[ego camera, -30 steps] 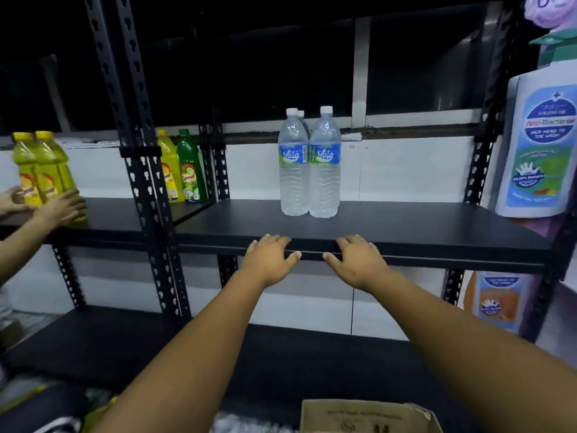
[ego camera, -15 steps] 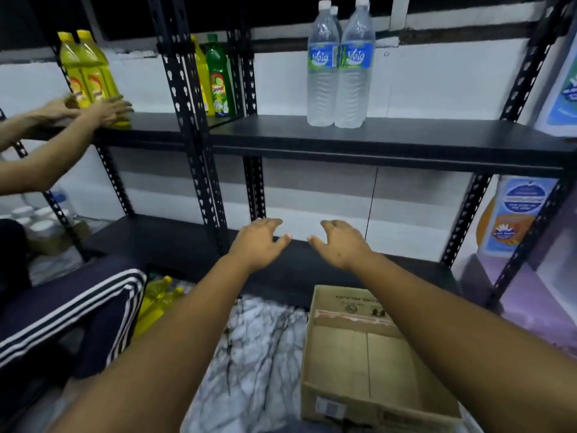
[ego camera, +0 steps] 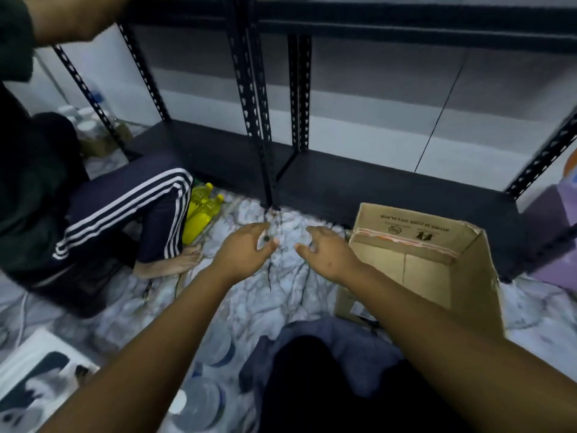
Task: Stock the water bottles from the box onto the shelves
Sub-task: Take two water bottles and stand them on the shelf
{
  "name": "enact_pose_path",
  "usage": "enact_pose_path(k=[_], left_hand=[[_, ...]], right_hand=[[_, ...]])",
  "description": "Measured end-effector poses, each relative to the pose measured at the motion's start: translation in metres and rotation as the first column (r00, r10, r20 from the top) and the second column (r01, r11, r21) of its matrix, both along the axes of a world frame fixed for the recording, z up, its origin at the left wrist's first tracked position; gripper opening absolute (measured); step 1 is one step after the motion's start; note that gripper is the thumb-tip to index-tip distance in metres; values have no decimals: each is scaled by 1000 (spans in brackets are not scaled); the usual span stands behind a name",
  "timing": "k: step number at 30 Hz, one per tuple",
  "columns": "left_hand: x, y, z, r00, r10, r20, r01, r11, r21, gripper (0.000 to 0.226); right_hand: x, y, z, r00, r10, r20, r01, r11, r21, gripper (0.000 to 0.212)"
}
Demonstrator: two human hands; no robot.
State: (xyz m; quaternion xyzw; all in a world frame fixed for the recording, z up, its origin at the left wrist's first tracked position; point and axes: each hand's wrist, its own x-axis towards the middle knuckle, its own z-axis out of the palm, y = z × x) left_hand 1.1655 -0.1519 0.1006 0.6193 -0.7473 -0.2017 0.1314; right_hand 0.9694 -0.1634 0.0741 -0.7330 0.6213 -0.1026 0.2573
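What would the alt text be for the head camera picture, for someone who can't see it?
Two bare hands, the left hand and right hand, reach out empty and open above a marbled floor, beside an open cardboard box at the foot of a black metal shelf. At left a second person sits in striped trousers, with yellow bottles lying on the floor.

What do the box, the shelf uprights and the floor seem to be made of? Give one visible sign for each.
Box: plain brown cardboard, matt, with folded flaps and a torn tape strip.
Shelf uprights: probably black-painted metal, going by the punched rows of holes.
Floor: looks like marble or marble-pattern tile, pale with dark veins.
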Motion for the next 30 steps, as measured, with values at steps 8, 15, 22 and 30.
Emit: enact_pose_path(k=[8,15,22,30], left_hand=[[76,76,-52,992,114,-47,-106,983,147,59],[123,124,-84,977,205,-62,-196,973,120,83],[148,164,-117,917,369,-152,-358,929,95,65],[157,185,-151,714,563,-416,-575,811,109,67]], right_hand=[[90,48,-66,965,190,182,-221,960,173,71],[144,80,-90,905,289,312,-368,900,235,73],[176,97,-116,872,301,386,-396,898,194,76],[186,102,-145,858,238,455,-302,950,73,52]])
